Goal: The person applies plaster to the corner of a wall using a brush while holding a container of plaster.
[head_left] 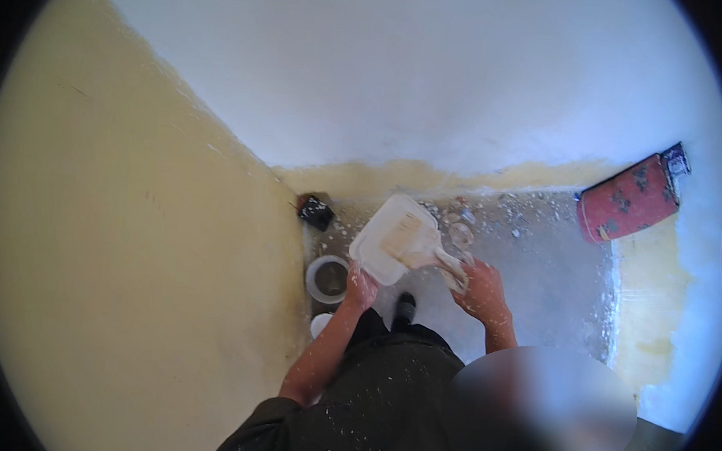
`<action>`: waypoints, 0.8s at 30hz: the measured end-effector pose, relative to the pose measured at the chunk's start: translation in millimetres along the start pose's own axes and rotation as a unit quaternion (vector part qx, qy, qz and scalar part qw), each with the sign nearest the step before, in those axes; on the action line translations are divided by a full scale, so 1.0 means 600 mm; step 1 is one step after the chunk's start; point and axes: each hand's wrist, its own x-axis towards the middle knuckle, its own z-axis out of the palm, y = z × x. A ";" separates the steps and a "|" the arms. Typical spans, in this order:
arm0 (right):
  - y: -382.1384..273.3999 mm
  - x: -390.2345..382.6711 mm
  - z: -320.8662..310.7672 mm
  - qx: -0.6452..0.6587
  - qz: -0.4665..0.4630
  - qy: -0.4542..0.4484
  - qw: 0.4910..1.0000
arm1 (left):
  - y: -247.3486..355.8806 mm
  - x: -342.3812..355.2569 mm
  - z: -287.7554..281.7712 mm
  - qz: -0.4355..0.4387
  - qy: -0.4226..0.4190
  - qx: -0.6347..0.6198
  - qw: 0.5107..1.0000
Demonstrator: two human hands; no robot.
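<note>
My left hand [362, 288] grips the near left edge of a white, rounded-corner plastic tray [374, 241]. Patches of cream-coloured paste lie on the tray's surface. At its right side, my right hand [481, 293] is closed around the handle of a putty knife [426, 255], whose pale, paste-smeared blade rests against or just over the tray. The exact edge of the blade blends with the paste. White specks mark both hands and my dark shirt.
A white bucket [312, 278] and a smaller white container [320, 325] stand by the yellow wall [148, 239]. A black box [315, 212] sits in the corner. Debris [516, 217] litters the floor below the white-coated wall [434, 82]. A red patterned object [630, 200] leans right.
</note>
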 end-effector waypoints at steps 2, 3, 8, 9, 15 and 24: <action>-0.034 -0.002 -0.057 -0.063 -0.002 -0.035 0.997 | -0.025 0.005 0.048 0.004 -0.015 0.019 1.000; -0.036 -0.002 -0.064 -0.082 0.012 -0.037 0.996 | -0.035 0.001 0.069 0.006 -0.021 0.032 0.999; -0.013 0.002 -0.063 -0.135 0.018 0.018 0.991 | -0.069 -0.012 0.112 -0.014 -0.056 0.062 0.996; -0.008 0.003 -0.058 -0.138 0.013 0.021 0.990 | -0.074 -0.015 0.120 -0.013 -0.071 0.066 0.995; -0.009 -0.002 -0.049 -0.132 -0.050 -0.032 0.989 | -0.084 -0.013 0.144 -0.033 -0.069 0.106 0.991; 0.021 0.007 -0.099 -0.134 -0.003 -0.012 0.991 | -0.078 -0.024 0.138 -0.021 -0.078 0.105 0.991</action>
